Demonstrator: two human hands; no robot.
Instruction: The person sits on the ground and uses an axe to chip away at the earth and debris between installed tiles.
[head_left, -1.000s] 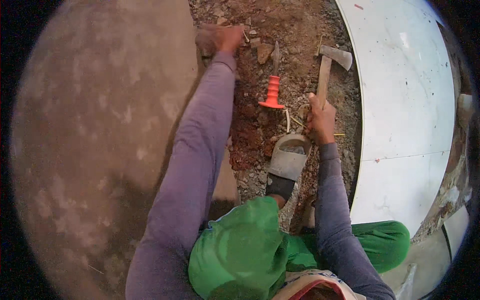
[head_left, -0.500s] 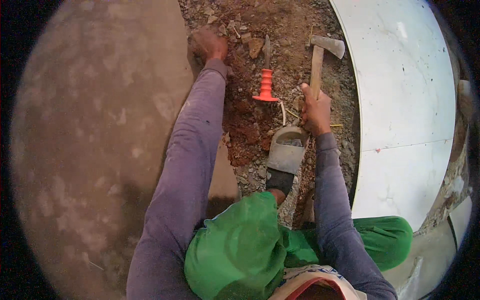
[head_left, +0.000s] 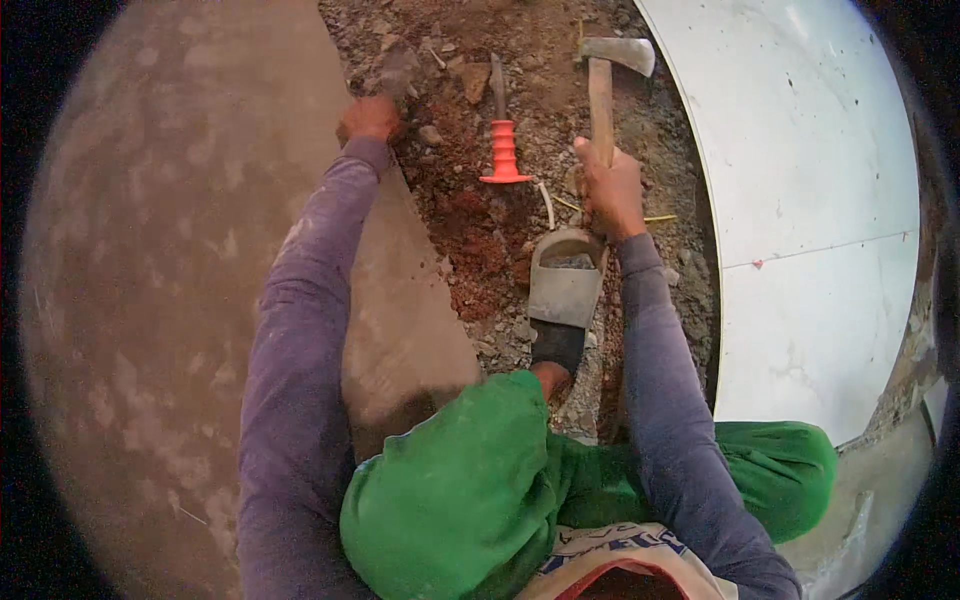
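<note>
My right hand (head_left: 612, 190) is closed round the wooden handle of a hatchet (head_left: 600, 100); its grey metal head points away from me, the flared edge to the right. At the left edge of the rubble strip, my left hand (head_left: 368, 120) hangs by the border of the brown slab. Its fingers are curled under and mostly hidden. Just beyond it is a blurred grey shape (head_left: 398, 72), which I cannot make out. Between my hands a chisel (head_left: 503, 145) with an orange-red ribbed grip and guard lies on the dirt, untouched, its metal end pointing away.
A smooth brown slab (head_left: 180, 300) fills the left side. Reddish soil and broken stones (head_left: 470, 230) form the strip in the middle. A white panel (head_left: 810, 200) borders it on the right. My foot in a grey slide sandal (head_left: 565, 285) stands on the rubble.
My left hand has drawn back toward me and left, onto the slab's edge. A blurred grey shape now shows beyond it. My right hand keeps its hold on the hatchet; the whole view has shifted slightly.
</note>
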